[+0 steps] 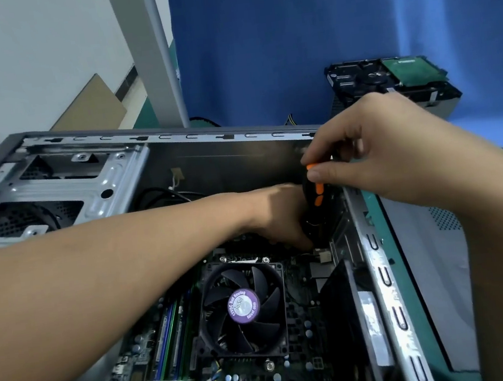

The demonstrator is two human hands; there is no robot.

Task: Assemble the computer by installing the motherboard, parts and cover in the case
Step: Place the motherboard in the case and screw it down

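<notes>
I see the right hand (380, 150) pinching the top of the black-orange screwdriver (318, 196), right of centre, while the left hand (277, 212) curls round its lower end. The motherboard (265, 373) lies in the open case (86, 184), lower centre, with 1 fan (244, 307) just below the hands.

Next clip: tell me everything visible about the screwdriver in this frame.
The screwdriver has a black handle with orange inserts, seemingly plastic or rubber. It stands roughly upright inside the open case, near its far right corner, above the motherboard. The right hand pinches the handle's top with its fingertips; the left hand curls around its lower end. Shaft and tip are hidden behind the left hand, so what it drives cannot be told.
</notes>
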